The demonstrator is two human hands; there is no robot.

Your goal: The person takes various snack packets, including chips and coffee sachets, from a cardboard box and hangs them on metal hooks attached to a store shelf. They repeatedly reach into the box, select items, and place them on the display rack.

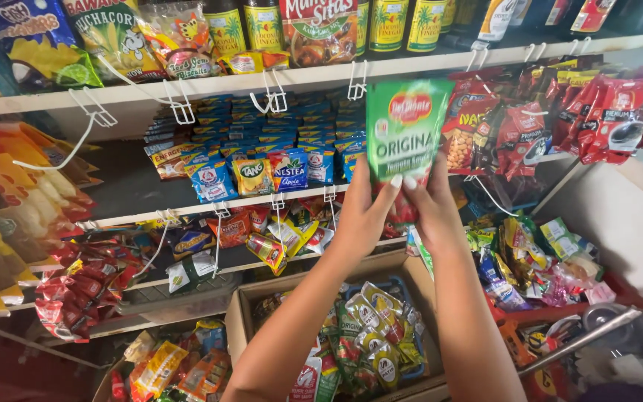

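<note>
A glossy green flat foil sauce pouch stands upright before the white shelf. The left hand and right hand, arms raised, pinch its lower edge with their fingers, above an open cardboard box of crinkled packets.

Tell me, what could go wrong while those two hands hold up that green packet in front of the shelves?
1. The left hand and right hand pinch only the bottom edge of the flat green foil pouch, so it might flop over or slip into the open cardboard box below.
2. The white wire hooks jut out right beside the pouch; it could snag on one.
</note>
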